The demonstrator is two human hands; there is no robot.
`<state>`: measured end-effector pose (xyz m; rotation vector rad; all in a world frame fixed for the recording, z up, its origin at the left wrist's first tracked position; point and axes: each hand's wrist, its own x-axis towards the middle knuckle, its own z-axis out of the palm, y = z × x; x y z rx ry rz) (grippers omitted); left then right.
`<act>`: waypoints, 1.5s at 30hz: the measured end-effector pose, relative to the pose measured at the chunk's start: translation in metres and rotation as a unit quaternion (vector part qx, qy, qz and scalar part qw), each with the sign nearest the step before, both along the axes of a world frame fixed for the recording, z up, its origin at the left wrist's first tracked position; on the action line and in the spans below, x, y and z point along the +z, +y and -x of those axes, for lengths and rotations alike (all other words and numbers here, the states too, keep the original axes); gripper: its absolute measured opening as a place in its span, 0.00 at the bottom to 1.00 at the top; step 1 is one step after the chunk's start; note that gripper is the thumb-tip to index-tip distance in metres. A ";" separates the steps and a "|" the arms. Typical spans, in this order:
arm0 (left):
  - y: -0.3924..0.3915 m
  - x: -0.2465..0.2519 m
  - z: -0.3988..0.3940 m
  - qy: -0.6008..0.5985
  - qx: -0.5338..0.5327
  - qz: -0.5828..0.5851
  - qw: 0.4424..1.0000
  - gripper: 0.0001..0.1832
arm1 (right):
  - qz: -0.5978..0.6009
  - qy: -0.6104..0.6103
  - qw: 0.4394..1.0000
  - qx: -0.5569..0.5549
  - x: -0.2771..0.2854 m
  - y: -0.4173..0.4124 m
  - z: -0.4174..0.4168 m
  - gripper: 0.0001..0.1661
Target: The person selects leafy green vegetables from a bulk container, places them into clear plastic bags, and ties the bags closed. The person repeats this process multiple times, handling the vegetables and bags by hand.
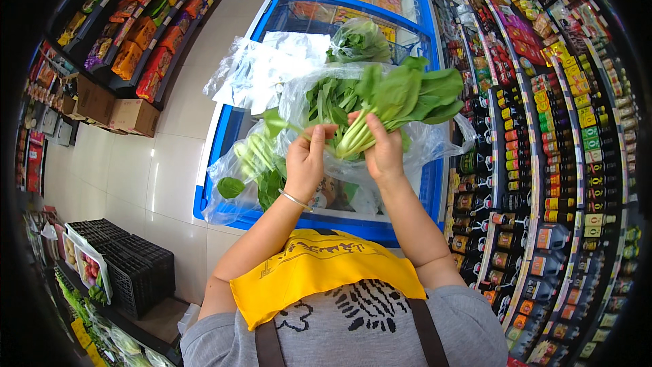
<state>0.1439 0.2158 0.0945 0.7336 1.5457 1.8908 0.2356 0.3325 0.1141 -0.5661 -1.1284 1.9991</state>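
Observation:
A head of bok choy rests in my right hand, its pale stalks at the palm and its broad leaves spreading to the upper right. Between the fingertips of my left hand, beside the base of that head, is a single leaf stalk with a small green leaf. Under both hands lies a clear plastic bag with more leafy greens showing in its opening. To the left, another clear bag has pale-stemmed greens on it, and a loose leaf lies there.
Everything lies on a blue-framed chest freezer with glass lids. White plastic sheets and a bagged bundle of greens sit farther back. Bottle shelves line the right. Cardboard boxes and black crates stand left.

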 end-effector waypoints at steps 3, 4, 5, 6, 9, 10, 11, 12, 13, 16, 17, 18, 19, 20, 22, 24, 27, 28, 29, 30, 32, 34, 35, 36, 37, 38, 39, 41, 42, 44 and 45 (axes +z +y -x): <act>0.003 0.001 -0.004 -0.087 -0.005 -0.035 0.996 0.21 | 0.038 0.042 0.997 -0.058 -0.007 0.016 -0.008 0.10; 0.003 0.003 -0.006 -0.126 -0.006 -0.053 0.991 0.22 | 0.045 0.050 0.995 -0.078 -0.009 0.019 -0.011 0.10; 0.004 0.005 -0.009 -0.165 -0.008 -0.070 0.984 0.22 | 0.052 0.057 0.992 -0.098 -0.009 0.022 -0.013 0.10; 0.007 0.009 -0.010 -0.176 0.033 -0.068 0.981 0.23 | 0.084 0.072 0.984 -0.142 -0.005 0.025 -0.015 0.10; 0.010 -0.001 0.008 -0.115 -0.019 0.034 0.993 0.23 | 0.067 0.084 0.983 -0.146 0.000 0.038 -0.028 0.11; 0.013 0.003 0.013 -0.091 -0.084 0.113 0.986 0.25 | 0.031 0.068 0.992 -0.105 0.006 0.036 -0.033 0.12; 0.019 -0.006 0.016 0.030 -0.119 0.174 0.977 0.27 | -0.029 0.048 0.993 -0.100 0.009 0.035 -0.034 0.13; 0.027 -0.008 0.019 0.152 -0.152 0.231 0.949 0.29 | -0.088 0.028 0.991 -0.096 0.011 0.032 -0.032 0.14; 0.030 -0.009 0.020 0.271 -0.180 0.283 0.902 0.31 | -0.148 0.008 0.985 -0.090 0.012 0.031 -0.032 0.15; 0.022 -0.002 0.014 -0.111 -0.302 0.239 0.916 0.40 | -0.485 -0.122 0.860 -0.099 0.027 0.023 -0.034 0.16; 0.014 0.000 0.009 -0.309 -0.319 0.167 0.880 0.41 | -0.596 -0.152 0.783 -0.093 0.031 0.018 -0.031 0.15; 0.004 0.019 -0.001 -0.400 -0.313 0.090 0.857 0.39 | -0.615 -0.034 0.786 -0.058 0.013 0.020 -0.019 0.17; -0.006 0.033 -0.011 -0.485 -0.297 0.010 0.823 0.37 | -0.634 -0.008 0.773 0.012 0.000 0.019 -0.014 0.18; -0.015 0.030 -0.017 -0.461 -0.212 -0.034 0.861 0.35 | -0.664 -0.068 0.742 0.058 0.016 -0.006 -0.011 0.20; -0.022 0.029 -0.009 -0.482 -0.139 -0.048 0.864 0.30 | -0.721 -0.180 0.655 0.134 0.028 -0.034 -0.014 0.30; -0.033 0.019 0.005 -0.525 -0.106 -0.064 0.842 0.27 | -0.672 -0.183 0.708 0.113 0.024 -0.045 -0.015 0.36; -0.047 0.020 0.014 -0.463 -0.009 -0.080 0.883 0.14 | -0.309 -0.142 0.911 0.232 0.018 -0.051 -0.018 0.43; -0.049 0.014 0.011 -0.376 0.023 -0.071 0.924 0.14 | -0.092 -0.091 0.946 0.297 0.011 -0.051 -0.017 0.43; -0.050 0.008 0.007 -0.285 0.056 -0.060 0.955 0.14 | 0.131 -0.041 0.929 0.344 0.008 -0.053 -0.016 0.43; -0.043 -0.002 0.000 -0.203 0.112 -0.058 0.971 0.17 | 0.036 -0.081 0.934 0.345 0.006 -0.062 -0.014 0.44; -0.049 -0.013 -0.001 -0.027 0.095 0.009 0.995 0.20 | -0.155 -0.148 0.923 0.319 -0.003 -0.082 -0.007 0.46; -0.068 -0.004 0.010 0.012 0.043 0.037 0.998 0.21 | -0.213 -0.202 0.914 0.281 -0.012 -0.090 -0.001 0.42; -0.083 -0.007 0.015 0.085 0.072 0.052 0.992 0.23 | -0.158 -0.210 0.911 0.318 -0.009 -0.086 0.001 0.40; -0.099 -0.008 0.020 0.155 0.108 0.070 0.979 0.26 | -0.101 -0.216 0.904 0.354 -0.004 -0.080 0.003 0.38; -0.120 0.001 0.027 0.236 0.154 0.133 0.950 0.31 | -0.043 -0.223 0.895 0.383 0.003 -0.075 0.004 0.36; -0.138 -0.005 0.036 0.363 0.236 0.168 0.885 0.36 | -0.032 -0.229 0.888 0.397 0.009 -0.074 0.006 0.33; -0.156 -0.005 0.041 0.432 0.275 0.259 0.819 0.36 | -0.064 -0.254 0.864 0.430 0.008 -0.075 0.008 0.33; -0.193 -0.036 0.049 0.420 0.280 0.383 0.774 0.35 | -0.123 -0.300 0.806 0.495 0.006 -0.079 0.014 0.33; -0.208 -0.055 0.052 0.406 0.306 0.387 0.769 0.26 | -0.137 -0.321 0.779 0.521 0.007 -0.086 0.019 0.32; -0.225 -0.076 0.057 0.231 0.290 0.365 0.854 0.16 | -0.167 -0.352 0.715 0.580 -0.002 -0.098 0.034 0.29; -0.227 -0.080 0.059 0.140 0.277 0.349 0.884 0.12 | -0.174 -0.358 0.694 0.600 -0.013 -0.103 0.042 0.27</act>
